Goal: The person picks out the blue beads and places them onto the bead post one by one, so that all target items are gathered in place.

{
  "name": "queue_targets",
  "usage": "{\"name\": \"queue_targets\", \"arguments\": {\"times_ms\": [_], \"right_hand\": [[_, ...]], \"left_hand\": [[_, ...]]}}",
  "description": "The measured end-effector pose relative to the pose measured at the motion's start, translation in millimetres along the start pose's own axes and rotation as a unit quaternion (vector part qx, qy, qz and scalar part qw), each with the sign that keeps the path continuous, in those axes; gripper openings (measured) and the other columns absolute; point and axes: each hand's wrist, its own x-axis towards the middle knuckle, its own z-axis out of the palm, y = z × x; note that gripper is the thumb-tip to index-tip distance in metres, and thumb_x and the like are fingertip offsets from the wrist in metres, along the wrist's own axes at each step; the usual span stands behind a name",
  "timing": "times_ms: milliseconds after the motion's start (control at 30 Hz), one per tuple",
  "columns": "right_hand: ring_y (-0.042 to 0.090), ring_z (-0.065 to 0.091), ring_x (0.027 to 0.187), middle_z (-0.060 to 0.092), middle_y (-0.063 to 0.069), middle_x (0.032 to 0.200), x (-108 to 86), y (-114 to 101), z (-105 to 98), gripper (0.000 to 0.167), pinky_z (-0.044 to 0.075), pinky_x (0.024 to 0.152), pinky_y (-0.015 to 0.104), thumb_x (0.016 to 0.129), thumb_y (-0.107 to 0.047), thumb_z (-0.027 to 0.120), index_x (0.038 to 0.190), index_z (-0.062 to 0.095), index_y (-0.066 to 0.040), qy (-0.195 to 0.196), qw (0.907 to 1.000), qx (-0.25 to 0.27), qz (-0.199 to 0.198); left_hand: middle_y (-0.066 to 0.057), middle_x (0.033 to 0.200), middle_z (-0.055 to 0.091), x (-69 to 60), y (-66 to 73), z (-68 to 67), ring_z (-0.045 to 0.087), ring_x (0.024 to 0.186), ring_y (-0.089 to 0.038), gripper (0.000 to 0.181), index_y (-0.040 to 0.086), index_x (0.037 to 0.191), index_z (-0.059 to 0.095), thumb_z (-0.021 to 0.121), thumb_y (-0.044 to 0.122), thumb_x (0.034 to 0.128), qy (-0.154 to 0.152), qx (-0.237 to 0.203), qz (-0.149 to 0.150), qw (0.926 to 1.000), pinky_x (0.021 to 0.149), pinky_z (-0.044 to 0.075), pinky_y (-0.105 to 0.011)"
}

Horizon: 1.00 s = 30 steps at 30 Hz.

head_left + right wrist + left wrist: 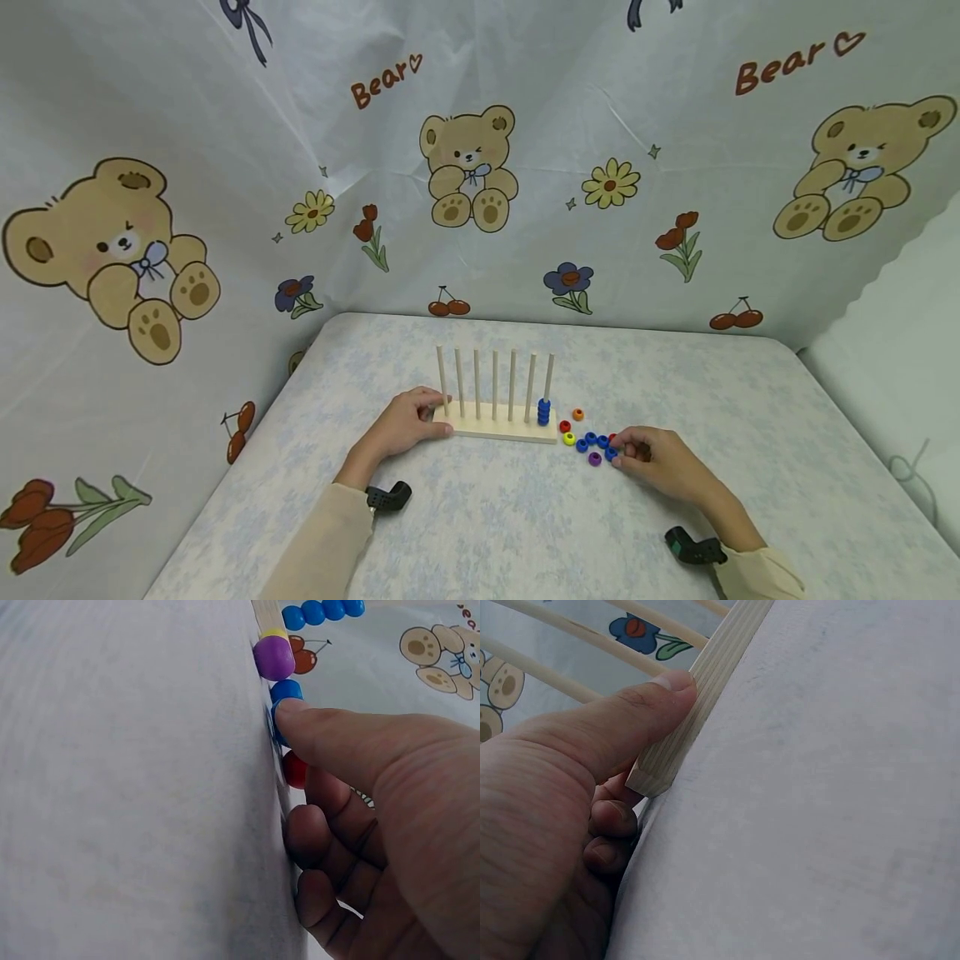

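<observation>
A pale wooden peg stand (495, 427) with several upright pegs rests on the table. Blue beads (543, 412) are stacked on its rightmost peg. My left hand (405, 423) grips the stand's left end, the thumb lying along the front edge of the base (705, 697). To the right of the stand, my right hand (660, 461) pinches a blue bead (611, 454) at the edge of a loose group, with its thumb on the bead in the right wrist view. A red bead (295, 769) lies close by its fingers, partly hidden.
Loose beads lie between the stand and my right hand: orange (578, 414), red (565, 427), yellow (569, 439), purple (595, 458) and several blue (591, 437). A pale patterned cloth covers the table (510, 533). Behind hangs a bear-print curtain (525, 250).
</observation>
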Motion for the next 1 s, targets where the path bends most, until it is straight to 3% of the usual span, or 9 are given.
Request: {"name": "queue_targets", "arguments": {"times_ms": [467,1000], "right_hand": [[0.004,0.051,0.072,0.058,-0.004,0.083,-3.0,0.8,-4.2,0.017,0.046,0.064,0.023,0.092,-0.021,0.074,0.107,0.072,-0.014,0.007,0.9996,0.012,-0.024],[0.006,0.054,0.076,0.059,-0.004,0.085,1.0,-13.6,-9.6,0.018,0.049,0.066,0.023,0.091,-0.017,0.075,0.108,0.072,-0.013,0.021,0.9997,-0.002,-0.014]], "left_hand": [[0.013,0.115,0.064,-1.4,2.5,-0.4,0.05,0.082,-0.017,0.053,0.03,0.124,0.072,0.087,0.045,0.0755,0.001,-0.009,0.0,1.0,0.071,0.041,-0.032],[0.013,0.115,0.063,-1.3,1.0,-0.3,0.05,0.083,-0.017,0.052,0.034,0.123,0.071,0.086,0.048,0.075,-0.001,-0.013,-0.002,0.9999,0.071,0.041,-0.032]]}}
